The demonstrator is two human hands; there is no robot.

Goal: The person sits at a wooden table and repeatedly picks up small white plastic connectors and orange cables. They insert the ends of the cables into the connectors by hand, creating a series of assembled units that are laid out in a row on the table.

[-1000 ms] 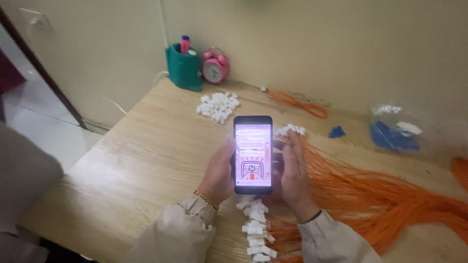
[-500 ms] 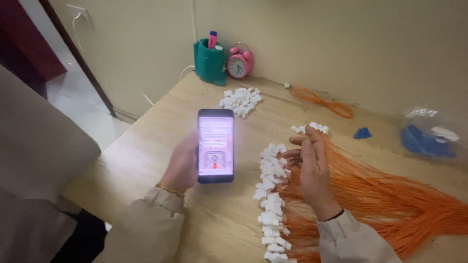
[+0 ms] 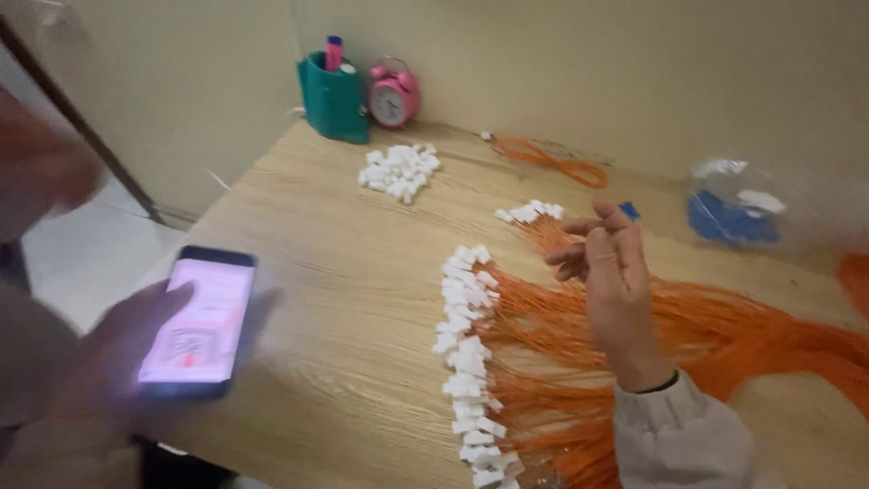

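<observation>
One phone in left hand grip, right hand over orange wires

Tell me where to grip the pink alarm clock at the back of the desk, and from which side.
Take the pink alarm clock by its round body, fingers on the left and right flanks, coming from the front and slightly above. It stands upright, dial facing forward, wall close behind. The teal pen holder crowds its left flank, so that finger has little room. The top handle looks thin; a weaker hold.
</observation>
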